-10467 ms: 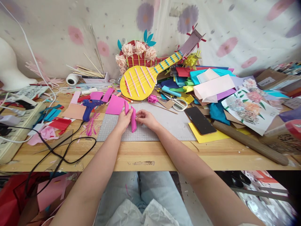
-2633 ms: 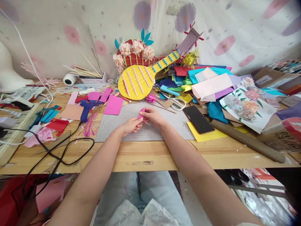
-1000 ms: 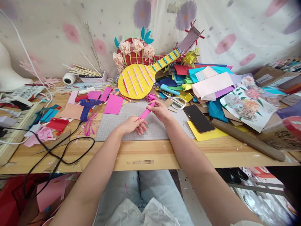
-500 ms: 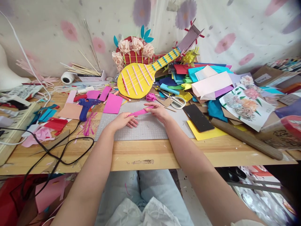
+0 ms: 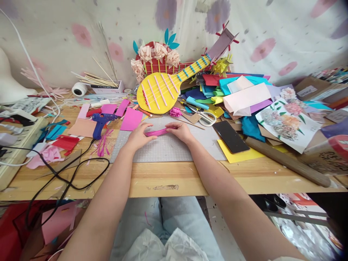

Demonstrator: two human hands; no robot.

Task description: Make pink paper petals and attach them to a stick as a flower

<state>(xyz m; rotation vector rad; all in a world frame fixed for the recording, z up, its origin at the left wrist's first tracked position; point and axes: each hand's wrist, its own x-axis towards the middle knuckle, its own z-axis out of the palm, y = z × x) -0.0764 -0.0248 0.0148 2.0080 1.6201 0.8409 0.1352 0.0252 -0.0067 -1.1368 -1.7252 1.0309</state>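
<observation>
pink strip (image 5: 159, 132): lying low and nearly level over the grey mat (image 5: 168, 150), near its far edge, stretching between both hands; seemingly folded lengthwise.

left hand (image 5: 138, 136): closing thumb and fingers narrowly on the strip's left end, pressing down toward the mat.

right hand (image 5: 181, 130): pinching the right end, fingers curling tight; contact with the mat beneath the palms hidden, not possible to tell.

surroundings: pink sheet (image 5: 131, 119) lying just beside the left hand; glue gun (image 5: 102, 120) resting farther left, trailing a black cable (image 5: 67, 174) toward the table edge (image 5: 163, 179); paper rose (image 5: 175, 112) sitting just beyond the strip; scissors (image 5: 206, 117) and phone (image 5: 230, 137) lying to the right; yellow guitar (image 5: 159, 94) leaning behind.

risks, judging from this layout:
- pulling unevenly at the two ends, tearing the thin strip or creasing it crookedly.
- loosening either pinch, letting the fold spring open.
- catching the cable with the left forearm, dragging the glue gun, possibly hot, onto loose paper.
- swinging the right wrist outward, nudging the scissors or phone.
- dropping the strip among like-coloured scraps, losing track of it.
</observation>
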